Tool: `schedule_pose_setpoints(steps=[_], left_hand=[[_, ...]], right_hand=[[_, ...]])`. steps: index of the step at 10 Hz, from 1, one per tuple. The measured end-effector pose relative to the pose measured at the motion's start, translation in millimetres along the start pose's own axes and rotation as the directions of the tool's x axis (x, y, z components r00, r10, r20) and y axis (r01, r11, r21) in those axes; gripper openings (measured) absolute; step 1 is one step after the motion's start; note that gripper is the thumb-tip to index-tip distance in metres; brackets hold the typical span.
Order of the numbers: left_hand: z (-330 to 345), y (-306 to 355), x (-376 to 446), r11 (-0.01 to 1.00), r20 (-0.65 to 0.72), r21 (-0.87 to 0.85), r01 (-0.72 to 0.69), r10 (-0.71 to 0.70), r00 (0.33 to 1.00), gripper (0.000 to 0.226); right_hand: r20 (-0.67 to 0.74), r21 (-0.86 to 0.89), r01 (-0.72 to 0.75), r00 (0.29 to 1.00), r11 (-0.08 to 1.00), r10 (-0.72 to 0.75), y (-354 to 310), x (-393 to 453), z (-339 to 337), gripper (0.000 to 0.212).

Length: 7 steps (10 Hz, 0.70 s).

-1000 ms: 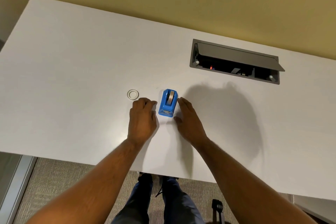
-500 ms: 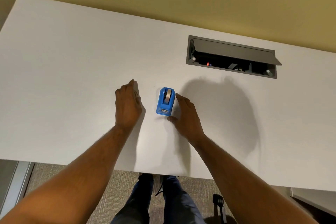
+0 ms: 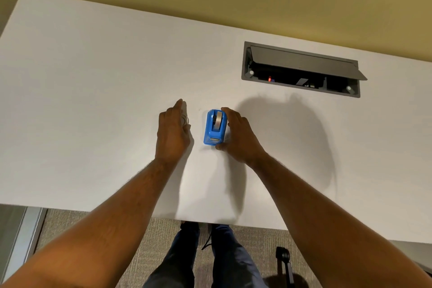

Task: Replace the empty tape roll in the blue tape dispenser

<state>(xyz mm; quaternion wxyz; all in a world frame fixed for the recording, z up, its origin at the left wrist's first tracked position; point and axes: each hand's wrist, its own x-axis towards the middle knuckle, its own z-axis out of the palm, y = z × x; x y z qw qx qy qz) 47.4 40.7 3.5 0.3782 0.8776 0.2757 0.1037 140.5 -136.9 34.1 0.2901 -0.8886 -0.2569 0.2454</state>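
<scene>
The blue tape dispenser stands on the white desk, with a grey roll seated in its slot. My right hand lies along its right side, the index fingertip at the back corner and the thumb at the front corner. To the left, my left hand curls over a small clear-white tape ring. Only the ring's edge shows under the fingers. A narrow gap separates my left hand from the dispenser.
A grey cable box with its lid raised is sunk into the desk at the back right. The desk's near edge runs just behind my forearms. A dark chair part stands on the carpet below.
My left hand left the dispenser's side, went up and left over the ring that lay on the desk, and now curls on it. My right hand stayed by the dispenser.
</scene>
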Motion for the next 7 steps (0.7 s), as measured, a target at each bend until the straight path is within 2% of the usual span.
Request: schedule_pose_setpoints(steps=[2,4,5,7], left_hand=[[-1.7,2.7,-0.4,1.000,0.002,0.004,-0.021,0.021,1.000,0.064],[-2.2,1.5,4.3,0.998,0.042,0.062,-0.031,0.028,0.999,0.072],[-4.2,3.6,3.0,0.996,0.072,0.091,-0.024,0.017,0.997,0.073],[-15.5,9.0,-1.4,0.991,0.113,0.130,-0.037,0.022,0.993,0.059]], right_hand=[[0.010,0.018,-0.010,1.000,1.000,0.010,-0.6,-0.4,-1.2,0.096],[0.055,0.014,-0.084,0.995,0.996,0.083,1.0,-3.1,0.1,0.112],[0.069,0.007,-0.100,0.993,0.995,0.099,4.1,-9.7,-1.4,0.110],[0.044,-0.020,-0.116,0.992,0.993,0.117,3.2,-29.8,-8.7,0.088]])
